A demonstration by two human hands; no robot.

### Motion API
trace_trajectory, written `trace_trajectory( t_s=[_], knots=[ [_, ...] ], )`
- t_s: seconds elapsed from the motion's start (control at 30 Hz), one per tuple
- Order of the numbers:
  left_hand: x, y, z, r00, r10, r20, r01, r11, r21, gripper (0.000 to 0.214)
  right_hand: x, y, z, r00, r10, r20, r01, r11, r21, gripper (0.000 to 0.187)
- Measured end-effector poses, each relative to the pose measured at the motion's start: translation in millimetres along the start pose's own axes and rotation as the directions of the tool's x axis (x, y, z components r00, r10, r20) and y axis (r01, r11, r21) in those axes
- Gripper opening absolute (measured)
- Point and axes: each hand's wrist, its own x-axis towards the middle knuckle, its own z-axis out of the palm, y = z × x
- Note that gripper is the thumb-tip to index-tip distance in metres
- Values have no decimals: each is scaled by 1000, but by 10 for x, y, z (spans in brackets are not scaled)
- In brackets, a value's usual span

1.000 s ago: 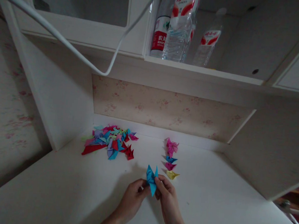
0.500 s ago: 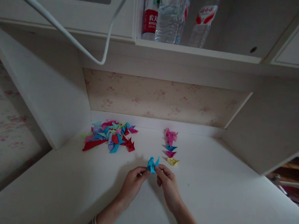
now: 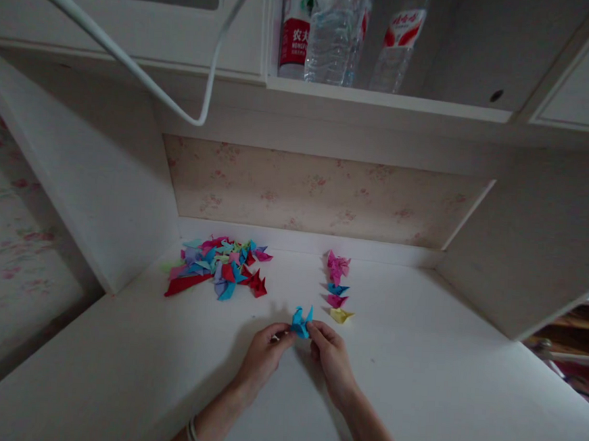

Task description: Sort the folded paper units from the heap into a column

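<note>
A blue origami crane point(image 3: 301, 323) is pinched between my two hands, just above the white desk. My left hand point(image 3: 264, 356) grips its left side between thumb and index finger. On the other side, the thumb and fingers of my right hand point(image 3: 331, 357) close on its right edge. Two folded points stick up from the paper. Just beyond my right hand, a yellow folded paper crane point(image 3: 341, 316) lies on the desk. Behind it, in a line, are a magenta one point(image 3: 337, 301), a blue one point(image 3: 337, 289) and a pink cluster point(image 3: 338, 267).
A heap of colourful folded paper point(image 3: 208, 268) lies at the back left of the desk point(image 3: 438, 386). Overhead, a shelf point(image 3: 394, 102) holds plastic bottles point(image 3: 331, 38). A white curved tube point(image 3: 134, 70) hangs at upper left. Side panels flank the desk.
Both hands stay in nearly the same place. The blue crane has shifted slightly in the fingers, with its two upright points now showing more separately.
</note>
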Motion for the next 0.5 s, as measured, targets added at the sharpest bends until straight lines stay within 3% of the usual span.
trace_trajectory(
  t_s=[0.5],
  knots=[
    [27,-42,-13,998,48,-32,-46,996,70,42,-9,-72,-1,1000,-3,-11,4,999,48,35]
  ],
)
